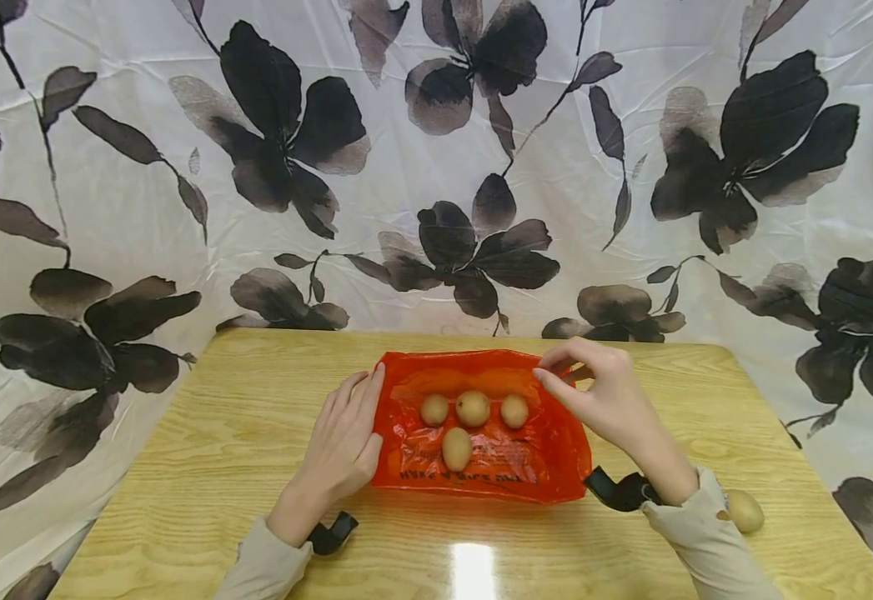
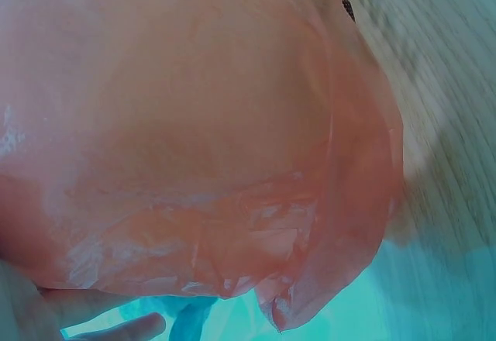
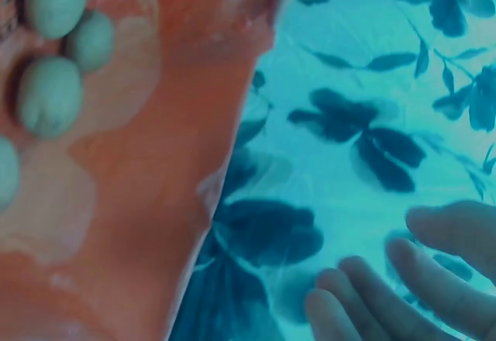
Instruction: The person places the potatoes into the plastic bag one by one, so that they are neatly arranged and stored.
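Observation:
A red plastic bag (image 1: 481, 492) with its mouth spread wide lies on the table, dark lettering showing inside. Several tan potatoes sit in it: three in a row, a middle one (image 1: 473, 409) among them, and an oval potato (image 1: 457, 450) nearer the front. Along the bag's left side rests my left hand (image 1: 342, 433), fingers straight. My right hand (image 1: 601, 392) hovers by the back right corner, thumb and index loosely bent. In the right wrist view its fingers (image 3: 360, 294) are apart from the bag's edge, holding nothing.
Another potato (image 1: 744, 511) lies on the wooden table (image 1: 203, 467) beside my right sleeve. A white cloth with dark flowers (image 1: 451, 150) hangs behind the table and at both sides. Black straps (image 1: 619, 490) hang at the wrists.

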Demonstrator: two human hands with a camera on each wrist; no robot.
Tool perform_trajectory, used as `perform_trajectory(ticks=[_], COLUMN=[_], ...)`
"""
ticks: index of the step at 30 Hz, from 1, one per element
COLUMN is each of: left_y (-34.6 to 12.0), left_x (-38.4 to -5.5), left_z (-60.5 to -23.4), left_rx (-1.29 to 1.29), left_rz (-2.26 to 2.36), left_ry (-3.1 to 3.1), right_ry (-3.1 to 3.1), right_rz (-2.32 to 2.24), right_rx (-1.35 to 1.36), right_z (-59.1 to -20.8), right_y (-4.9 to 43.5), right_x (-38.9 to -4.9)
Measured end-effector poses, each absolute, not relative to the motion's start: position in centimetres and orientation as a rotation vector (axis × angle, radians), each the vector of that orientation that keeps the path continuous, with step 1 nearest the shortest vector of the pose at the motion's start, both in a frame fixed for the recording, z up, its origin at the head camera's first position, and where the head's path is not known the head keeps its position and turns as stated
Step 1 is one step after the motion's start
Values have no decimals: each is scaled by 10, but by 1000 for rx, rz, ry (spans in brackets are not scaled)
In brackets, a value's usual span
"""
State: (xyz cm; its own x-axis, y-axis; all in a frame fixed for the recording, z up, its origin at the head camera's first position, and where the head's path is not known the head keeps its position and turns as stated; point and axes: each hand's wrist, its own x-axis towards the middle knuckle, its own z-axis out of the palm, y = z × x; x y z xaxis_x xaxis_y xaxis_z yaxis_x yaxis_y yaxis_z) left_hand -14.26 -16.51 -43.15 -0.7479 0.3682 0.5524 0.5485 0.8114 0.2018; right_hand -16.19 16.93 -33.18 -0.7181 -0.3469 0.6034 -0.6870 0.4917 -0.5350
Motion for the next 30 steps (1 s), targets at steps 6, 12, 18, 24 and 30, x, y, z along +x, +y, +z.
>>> perform_trajectory(ticks=[6, 12, 18, 24, 30], left_y=[-167, -168, -168, -169, -170], left_x=[-143, -143, -144, -144, -144], left_z=[-432, -432, -432, -432, -431], left_rx=[-683, -690, -687, -694, -705], left_rz=[-481, -484, -497, -505, -512], left_ry=[-2499, -2499, -2501, -2499, -2517], right_ry=[-2265, -2264, -2287, -2325, -2353], right_rz=[1118, 1122, 1124, 1132, 1160], right_rx=[718, 575, 498, 414, 292], right_z=[-336, -340, -345, -355, -369], right_y=[198, 230, 258, 286, 316], right_x=[-157, -151, -146, -138, -129])
